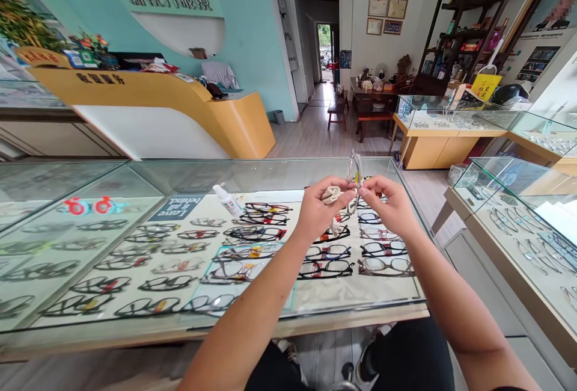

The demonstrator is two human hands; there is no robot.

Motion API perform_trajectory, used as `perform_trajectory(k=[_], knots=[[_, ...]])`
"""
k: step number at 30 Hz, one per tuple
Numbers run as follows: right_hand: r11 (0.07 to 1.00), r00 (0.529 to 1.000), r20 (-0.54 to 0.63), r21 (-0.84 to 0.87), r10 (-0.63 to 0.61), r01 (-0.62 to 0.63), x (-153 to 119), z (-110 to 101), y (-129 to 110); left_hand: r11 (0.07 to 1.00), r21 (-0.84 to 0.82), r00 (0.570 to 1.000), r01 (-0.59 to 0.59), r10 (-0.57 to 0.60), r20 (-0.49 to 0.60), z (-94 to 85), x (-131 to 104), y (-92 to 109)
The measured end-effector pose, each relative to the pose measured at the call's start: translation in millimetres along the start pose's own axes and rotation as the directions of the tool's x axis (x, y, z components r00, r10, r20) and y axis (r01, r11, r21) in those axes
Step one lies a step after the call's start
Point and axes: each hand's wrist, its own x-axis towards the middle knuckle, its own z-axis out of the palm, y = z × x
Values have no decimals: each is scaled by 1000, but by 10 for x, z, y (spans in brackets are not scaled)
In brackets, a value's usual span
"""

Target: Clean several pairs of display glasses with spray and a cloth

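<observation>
Two hands are holding one pair of glasses (359, 168) upright over the counter (360, 313), and from where I'm standing both are gripping gently with the fingertips. The left hand (321, 203) is pinching the glasses between thumb and fingers while its cloth (332, 194) is bunching out above the knuckles and drooping below the palm. The right hand (387, 203) is taking the near side between thumb and forefinger, its other fingers curling in loosely.

For handling something this slight, I'd say both hands should be pressing lightly and evenly, one steadying the rim close to where the other is working, so that nothing is bending at the bridge or hinges. The cloth would be serving better with a flat, soft fold lying under the fingertips than with a wad sitting in the palm, and bare skin is best staying off the lenses.

The glasses are looking thin, pale and silvery, perhaps partly clear, and they are standing nearly edge-on to me, so I can't tell the lens shape. Beneath them, dark frames (324, 269) are lying in rows under the glass, and a white bottle (228, 200) is standing off to the left.
</observation>
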Motion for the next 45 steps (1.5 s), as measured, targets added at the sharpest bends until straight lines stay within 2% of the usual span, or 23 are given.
perform_trajectory(k=[6,10,12,14,17,20,22,27,40,45], knots=[[1000,1000,19,-9,0,0,27,-41,5,1000,-9,999,-27,27,-22,16,13,-28],[999,1000,-12,-33,-3,3,31,-44,4,1000,0,999,-24,24,-37,14,15,-38],[997,996,-86,-82,-4,-3,29,-46,25,1000,8,998,-12,12,-54,5,22,-52],[989,979,-206,-143,-9,-21,27,-57,56,1000,11,997,-4,5,-77,-3,27,-70],[972,921,-383,-232,-74,-19,25,-81,95,1000,20,997,-4,5,-83,0,26,-88],[943,857,-470,-328,-212,54,26,-88,128,999,40,999,-13,15,-46,24,11,-87],[915,836,-464,-389,-292,104,28,-76,161,999,51,1000,-19,20,-22,42,0,-80],[830,839,-351,-524,-415,192,30,-20,254,997,78,1000,-15,15,3,61,-12,-75],[717,839,-232,-655,-492,239,32,-13,282,999,-10,996,42,-42,-81,73,-7,-132],[657,818,-189,-702,-543,274,35,-23,292,998,-50,991,38,-44,-128,51,10,-136]])
